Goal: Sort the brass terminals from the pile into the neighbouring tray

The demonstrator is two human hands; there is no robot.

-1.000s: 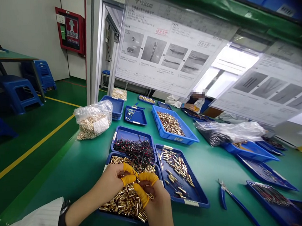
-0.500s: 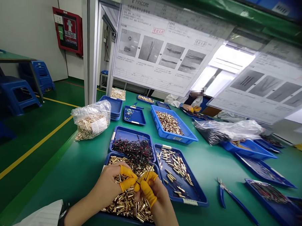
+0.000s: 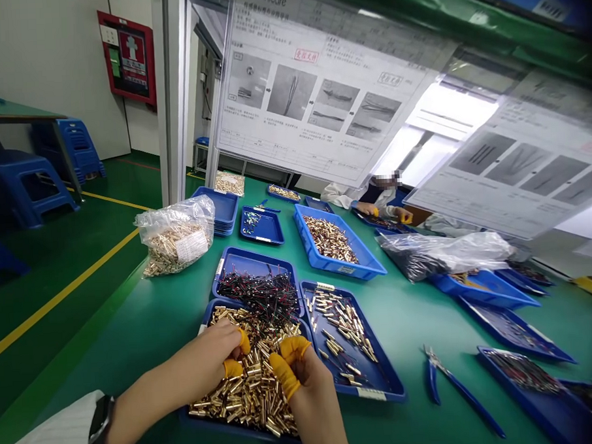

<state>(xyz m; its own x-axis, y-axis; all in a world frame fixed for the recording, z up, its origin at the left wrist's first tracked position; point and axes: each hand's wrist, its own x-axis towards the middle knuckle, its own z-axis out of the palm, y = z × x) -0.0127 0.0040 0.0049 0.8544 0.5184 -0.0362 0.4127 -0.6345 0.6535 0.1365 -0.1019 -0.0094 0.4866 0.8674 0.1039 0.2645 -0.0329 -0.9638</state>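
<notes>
- The green table (image 3: 148,333) is carrying many blue trays, and the nearest tray (image 3: 219,425) is lying under both hands.
- An instruction sheet (image 3: 319,83) is hanging above the table, showing "Finicare" at its top; the smaller writing is unreadable.
- The brass pieces (image 3: 254,394) are heaping in this tray, touching the left fingers (image 3: 232,367).
- The left hand (image 3: 213,353) is reaching in palm down, fingers curling into the heap; I cannot tell if they are gripping.
- The right hand (image 3: 308,385) is hovering beside, its capped fingers (image 3: 283,379) bending together; I cannot tell whether they are holding anything.
</notes>
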